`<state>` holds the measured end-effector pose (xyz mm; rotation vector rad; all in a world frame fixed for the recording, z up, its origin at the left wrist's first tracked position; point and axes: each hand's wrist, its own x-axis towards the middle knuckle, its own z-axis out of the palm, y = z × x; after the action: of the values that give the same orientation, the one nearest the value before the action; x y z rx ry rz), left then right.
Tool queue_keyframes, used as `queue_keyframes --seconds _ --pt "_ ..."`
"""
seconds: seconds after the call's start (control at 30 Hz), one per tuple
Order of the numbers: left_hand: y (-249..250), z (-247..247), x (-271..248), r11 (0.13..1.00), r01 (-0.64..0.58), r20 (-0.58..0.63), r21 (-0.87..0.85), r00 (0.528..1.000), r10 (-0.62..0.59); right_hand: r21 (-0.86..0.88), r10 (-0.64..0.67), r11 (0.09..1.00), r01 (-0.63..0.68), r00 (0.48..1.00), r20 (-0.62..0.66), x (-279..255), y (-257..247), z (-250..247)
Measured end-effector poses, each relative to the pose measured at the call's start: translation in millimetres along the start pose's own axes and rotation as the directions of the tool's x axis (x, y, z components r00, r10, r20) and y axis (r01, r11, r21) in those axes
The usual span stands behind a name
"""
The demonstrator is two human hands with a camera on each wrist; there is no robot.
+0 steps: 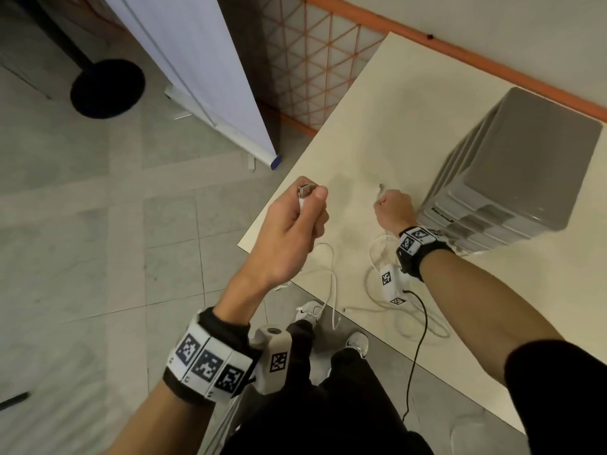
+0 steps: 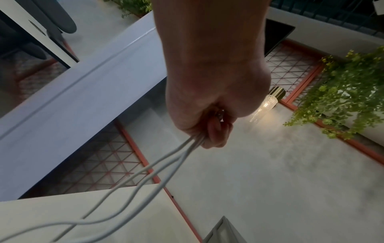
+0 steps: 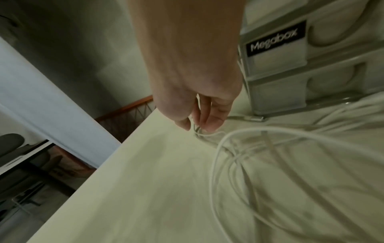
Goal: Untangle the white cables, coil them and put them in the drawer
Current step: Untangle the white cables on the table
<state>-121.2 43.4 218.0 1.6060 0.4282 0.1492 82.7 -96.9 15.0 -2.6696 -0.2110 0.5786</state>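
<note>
White cables [image 1: 331, 284] lie in loose loops on the cream table [image 1: 377, 133] near its front edge, and one strand hangs over that edge. My left hand [image 1: 305, 215] is raised above the table corner and grips a cable end, its metal USB plug [image 1: 306, 189] sticking out past the thumb. Several strands [image 2: 166, 164] trail from that fist. My right hand [image 1: 392, 208] rests low on the table beside the drawer unit [image 1: 519, 165] and pinches another cable end [image 3: 197, 129]. More loops [image 3: 249, 156] lie behind it.
The grey drawer unit [image 3: 280, 62], labelled Megabox, stands at the right with its drawers closed. A black wire [image 1: 420, 339] runs from my right wrist camera across the table edge. Tiled floor, a white banner stand [image 1: 210, 77] and my shoes [image 1: 358, 343] lie to the left and below.
</note>
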Motion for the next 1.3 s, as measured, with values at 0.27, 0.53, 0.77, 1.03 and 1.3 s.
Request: queue_keyframes --seconds 0.27,0.53,0.77,1.03,1.3 --pt "-6.1 -3.3 18.1 0.990 -0.109 -0.011 0.094 0.994 0.111 0.007 0.054 0.999 -0.054 0.997 -0.061 22.3 -10.2 19.8" --pt "-15.8 36.7 57.5 0.995 -0.010 -0.083 0.104 0.996 0.018 0.447 -0.115 0.861 0.242 0.949 -0.292 -58.3 -25.0 -45.3" --pt "-14.2 90.0 64.7 0.993 -0.003 -0.009 0.116 1.000 0.004 0.569 -0.255 0.700 0.431 0.895 -0.366 -154.4 -38.0 -96.6" --pt "5.1 115.7 46.6 0.981 -0.191 0.023 0.039 0.982 0.190 0.593 -0.203 0.693 0.411 0.900 -0.386 -182.9 -19.0 -112.1" --pt "26.5 108.3 47.1 0.970 -0.191 -0.098 -0.151 0.979 0.178 0.534 -0.361 0.721 0.442 0.897 -0.256 -196.0 8.4 -95.5"
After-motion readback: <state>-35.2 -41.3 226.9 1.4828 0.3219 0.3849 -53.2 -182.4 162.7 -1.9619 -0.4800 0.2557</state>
